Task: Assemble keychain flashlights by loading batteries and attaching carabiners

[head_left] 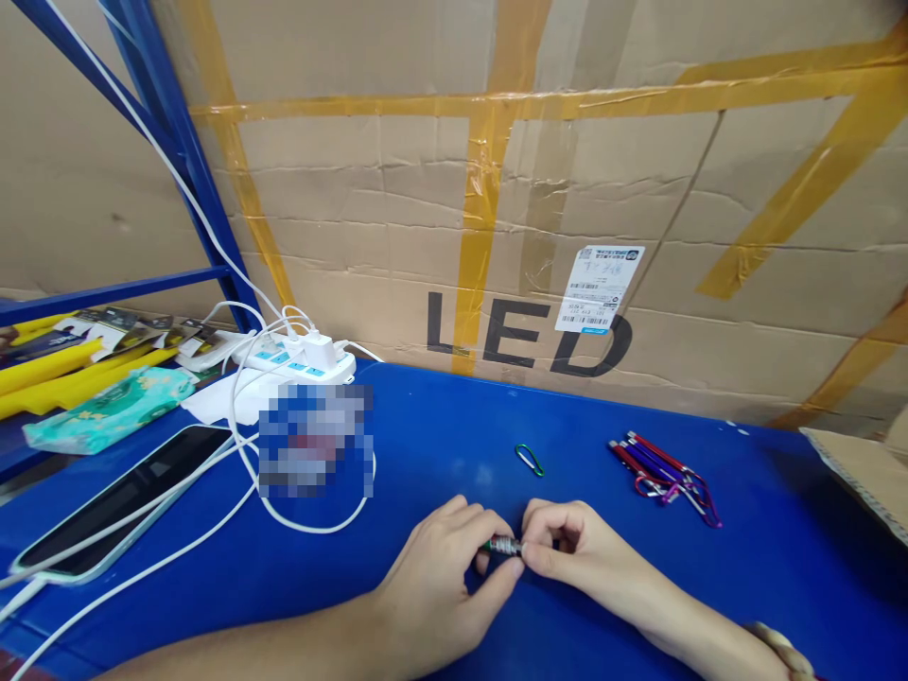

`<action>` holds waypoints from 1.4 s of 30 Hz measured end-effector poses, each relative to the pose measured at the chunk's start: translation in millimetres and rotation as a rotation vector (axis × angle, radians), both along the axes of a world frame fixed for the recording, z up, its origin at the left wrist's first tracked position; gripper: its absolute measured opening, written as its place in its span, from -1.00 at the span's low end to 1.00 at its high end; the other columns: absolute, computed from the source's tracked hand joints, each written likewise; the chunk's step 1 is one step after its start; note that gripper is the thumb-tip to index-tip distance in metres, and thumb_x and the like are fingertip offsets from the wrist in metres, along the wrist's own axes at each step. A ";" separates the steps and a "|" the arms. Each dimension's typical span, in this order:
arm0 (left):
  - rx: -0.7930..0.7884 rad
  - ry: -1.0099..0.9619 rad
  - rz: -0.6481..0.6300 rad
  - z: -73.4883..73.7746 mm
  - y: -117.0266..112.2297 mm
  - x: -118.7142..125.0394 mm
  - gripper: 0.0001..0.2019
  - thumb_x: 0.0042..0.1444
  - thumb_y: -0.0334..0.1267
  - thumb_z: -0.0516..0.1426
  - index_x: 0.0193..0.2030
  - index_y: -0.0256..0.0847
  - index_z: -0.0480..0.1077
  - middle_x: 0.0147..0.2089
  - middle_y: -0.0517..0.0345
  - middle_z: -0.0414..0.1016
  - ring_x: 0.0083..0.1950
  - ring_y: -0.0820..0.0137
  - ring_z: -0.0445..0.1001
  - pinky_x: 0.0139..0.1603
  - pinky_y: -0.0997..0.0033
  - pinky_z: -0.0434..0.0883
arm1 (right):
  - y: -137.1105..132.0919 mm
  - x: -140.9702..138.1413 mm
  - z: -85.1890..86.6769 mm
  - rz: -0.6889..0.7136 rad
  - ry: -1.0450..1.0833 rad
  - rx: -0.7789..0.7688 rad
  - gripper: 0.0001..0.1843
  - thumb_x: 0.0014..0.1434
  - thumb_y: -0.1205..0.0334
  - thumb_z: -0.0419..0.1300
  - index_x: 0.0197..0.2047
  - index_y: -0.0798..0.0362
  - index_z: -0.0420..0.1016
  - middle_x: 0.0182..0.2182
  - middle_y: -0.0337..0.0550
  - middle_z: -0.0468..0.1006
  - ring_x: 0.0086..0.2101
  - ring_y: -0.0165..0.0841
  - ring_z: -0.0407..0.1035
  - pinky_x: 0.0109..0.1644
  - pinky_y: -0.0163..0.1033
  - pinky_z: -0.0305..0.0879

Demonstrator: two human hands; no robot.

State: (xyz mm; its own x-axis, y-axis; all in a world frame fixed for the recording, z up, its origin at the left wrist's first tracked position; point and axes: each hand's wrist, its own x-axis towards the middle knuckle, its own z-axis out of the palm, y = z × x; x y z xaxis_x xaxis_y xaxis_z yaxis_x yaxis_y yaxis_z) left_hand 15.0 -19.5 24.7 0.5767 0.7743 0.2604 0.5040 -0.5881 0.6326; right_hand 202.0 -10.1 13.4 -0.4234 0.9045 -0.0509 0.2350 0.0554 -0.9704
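My left hand [454, 567] is closed around a small slim tube [503, 545], green at one end with a printed silvery label. Its far part is hidden in my fingers. Thumb and forefinger of my right hand [567, 541] pinch the tube's right tip, so both hands meet there. Just beyond them a green carabiner [529, 461] lies on the blue table [440, 445]. Farther right rests a loose bunch of slim red and purple metal tubes [663, 473] with small carabiners and clips attached.
A phone [120, 506] with white cables lies at left. Behind it are a white power strip [305, 359], a blurred-out patch, a green tissue pack [110, 411] and yellow-handled packaged items [78, 364]. A large cardboard box [397, 236] stands behind; a carton flap [858, 473] is at right.
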 end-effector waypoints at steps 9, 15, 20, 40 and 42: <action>0.001 -0.005 -0.004 0.7 1.7 0.8 -0.90 0.14 -0.35 0.03 -0.38 -0.20 0.32 -0.48 0.25 0.33 -0.41 0.42 0.34 0.00 0.25 0.29 | 0.7 0.1 -1.1 0.003 -0.001 0.022 -0.49 -0.06 -0.23 0.24 -0.60 0.11 0.42 -0.57 -0.32 0.21 -0.53 -0.48 0.03 -0.46 -0.30 -0.07; -0.002 -0.007 -0.009 0.5 1.9 0.4 -0.90 0.14 -0.36 0.02 -0.38 -0.20 0.31 -0.47 0.24 0.34 -0.40 0.41 0.34 -0.01 0.23 0.28 | 1.2 -0.9 -1.3 0.001 -0.012 0.012 -0.48 -0.07 -0.25 0.23 -0.61 0.10 0.43 -0.57 -0.31 0.21 -0.54 -0.48 0.04 -0.46 -0.30 -0.07; -0.017 -0.021 -0.016 0.8 1.8 0.6 -0.90 0.15 -0.36 0.03 -0.38 -0.21 0.31 -0.48 0.25 0.33 -0.41 0.42 0.34 -0.02 0.25 0.27 | 1.1 -0.2 -0.7 0.001 -0.003 0.012 -0.50 -0.07 -0.22 0.25 -0.61 0.10 0.43 -0.57 -0.31 0.22 -0.54 -0.48 0.04 -0.46 -0.30 -0.07; -0.039 -0.044 -0.012 2.0 1.2 0.1 -0.85 0.18 -0.36 -0.02 -0.41 -0.20 0.28 -0.45 0.23 0.34 -0.38 0.42 0.35 0.01 0.27 0.24 | 1.3 -0.3 -1.8 -0.001 0.005 0.014 -0.56 -0.08 -0.15 0.30 -0.60 0.11 0.46 -0.57 -0.31 0.24 -0.55 -0.49 0.05 -0.47 -0.31 -0.05; -0.065 -0.048 -0.004 3.1 1.8 0.5 -0.81 0.20 -0.36 -0.04 -0.43 -0.20 0.27 -0.44 0.24 0.35 -0.37 0.42 0.35 0.00 0.28 0.24 | 0.7 -0.5 -2.5 -0.001 0.005 0.004 -0.61 -0.11 -0.09 0.34 -0.58 0.10 0.48 -0.57 -0.32 0.25 -0.55 -0.50 0.05 -0.47 -0.31 -0.06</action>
